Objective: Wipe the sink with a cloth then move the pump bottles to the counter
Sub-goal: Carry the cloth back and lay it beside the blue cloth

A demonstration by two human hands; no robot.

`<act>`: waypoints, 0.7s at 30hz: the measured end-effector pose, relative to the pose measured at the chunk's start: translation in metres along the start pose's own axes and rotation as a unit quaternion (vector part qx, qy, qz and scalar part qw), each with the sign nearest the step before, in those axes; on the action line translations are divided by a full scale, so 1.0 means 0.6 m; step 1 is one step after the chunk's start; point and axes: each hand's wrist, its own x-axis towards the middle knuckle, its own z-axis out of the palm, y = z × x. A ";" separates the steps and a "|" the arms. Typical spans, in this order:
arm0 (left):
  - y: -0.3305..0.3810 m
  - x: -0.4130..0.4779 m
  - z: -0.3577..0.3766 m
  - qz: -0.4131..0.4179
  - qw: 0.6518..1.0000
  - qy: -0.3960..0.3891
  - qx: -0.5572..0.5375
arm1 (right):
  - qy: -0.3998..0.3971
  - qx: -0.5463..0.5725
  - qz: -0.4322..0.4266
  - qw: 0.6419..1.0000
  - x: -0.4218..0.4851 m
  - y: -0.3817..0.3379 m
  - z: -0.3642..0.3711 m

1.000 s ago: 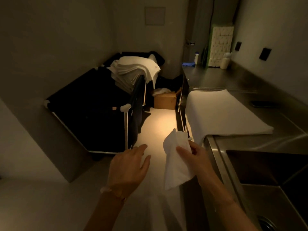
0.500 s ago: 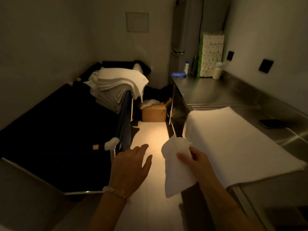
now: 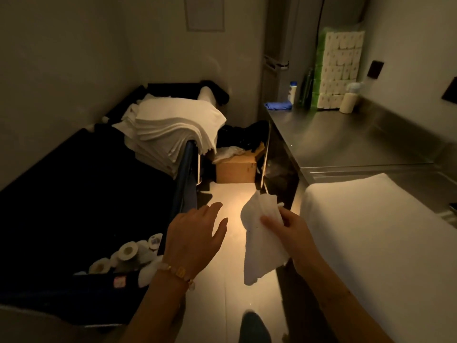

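My right hand [image 3: 288, 233] grips a white cloth [image 3: 259, 241] that hangs down over the floor, in front of the steel counter [image 3: 333, 139]. My left hand [image 3: 195, 233] hovers beside it, fingers spread, holding nothing. A cream pump bottle [image 3: 349, 99] stands at the far end of the counter by the wall. A small white bottle with a blue cap [image 3: 293, 91] stands further left there. The sink is out of view.
A large folded white towel [image 3: 385, 243] lies on the counter's near part. A dark linen cart [image 3: 81, 206] on the left holds stacked white towels [image 3: 178, 129] and paper rolls [image 3: 128, 253]. A cardboard box [image 3: 236, 168] sits on the floor ahead. Stacked tissue packs [image 3: 340, 68] and a blue cloth [image 3: 277, 105] lie far back.
The view has swung left and moved forward, so the sink has left the frame. Both hands keep their pose, the right one still holding the cloth.
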 end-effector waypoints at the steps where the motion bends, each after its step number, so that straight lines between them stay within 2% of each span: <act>1: -0.009 0.026 0.019 0.003 1.000 0.006 0.002 | -0.001 -0.003 -0.004 1.000 0.037 0.003 0.000; 14: -0.085 0.393 0.222 -0.046 0.998 -0.039 0.000 | -0.042 -0.012 -0.038 0.998 0.483 -0.035 -0.042; 21: -0.126 0.540 0.329 -0.039 0.998 -0.052 -0.002 | -0.018 -0.006 -0.028 0.999 0.661 -0.025 -0.064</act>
